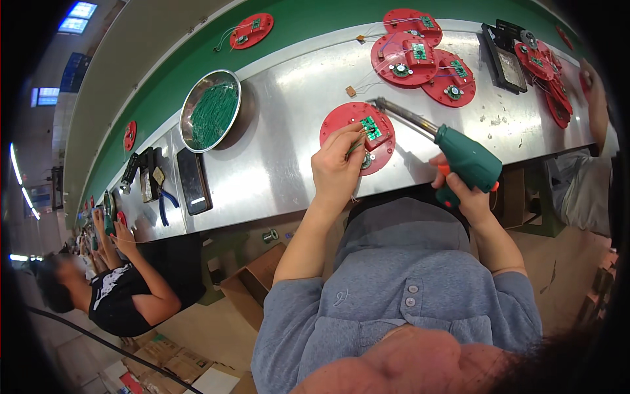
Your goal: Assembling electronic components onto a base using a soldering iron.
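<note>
Left hand [335, 167] had its fingers kinda pinched on a green wire [354, 146], over the red disc [333, 123] on the desk [275, 154], board [372, 129] just right of them. Right hand [468, 198] was wrapped round the soldering gun [470, 155].

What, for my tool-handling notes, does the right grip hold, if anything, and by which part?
The right grip holds a green soldering gun by its handle, close to an orange part.
</note>
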Demonstrator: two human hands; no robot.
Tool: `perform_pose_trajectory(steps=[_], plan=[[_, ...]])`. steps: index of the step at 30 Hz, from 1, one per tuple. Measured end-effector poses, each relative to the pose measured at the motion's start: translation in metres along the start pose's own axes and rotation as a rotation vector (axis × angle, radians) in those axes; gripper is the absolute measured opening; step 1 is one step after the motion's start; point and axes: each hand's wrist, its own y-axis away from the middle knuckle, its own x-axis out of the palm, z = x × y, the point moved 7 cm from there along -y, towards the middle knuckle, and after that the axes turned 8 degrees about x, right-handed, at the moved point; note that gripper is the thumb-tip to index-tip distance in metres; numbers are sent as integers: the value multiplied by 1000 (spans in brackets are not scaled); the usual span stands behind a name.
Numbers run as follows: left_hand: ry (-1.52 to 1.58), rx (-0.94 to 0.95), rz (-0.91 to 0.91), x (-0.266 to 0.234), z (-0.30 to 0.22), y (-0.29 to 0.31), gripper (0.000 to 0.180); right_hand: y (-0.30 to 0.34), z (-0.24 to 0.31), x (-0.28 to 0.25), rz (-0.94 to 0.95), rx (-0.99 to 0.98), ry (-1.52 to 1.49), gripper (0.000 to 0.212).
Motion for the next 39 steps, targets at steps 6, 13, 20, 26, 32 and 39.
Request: perform_pose_trajectory(steps=[6, 13, 20, 26, 32, 39], plan=[[35, -44, 3, 0, 3, 0, 10, 13, -4, -9, -30, 151, 55, 28], [38, -47, -14, -1, 1, -1, 10, 14, -3, -12, -24, 200, 112, 29], [-6, -20, -38, -1, 1, -1, 8, 12, -2, -11, -18, 224, 146, 30], [-6, -20, -28, -1, 1, -1, 6, 8, -2, -10, -19, 240, 154, 30], [-4, -37, -1, -1, 2, -2, 7, 7, -2, -11, -25, 218, 208, 30], [11, -39, 8, -1, 3, -3, 7, 5, 0, -10, -36, 216, 220, 24]])
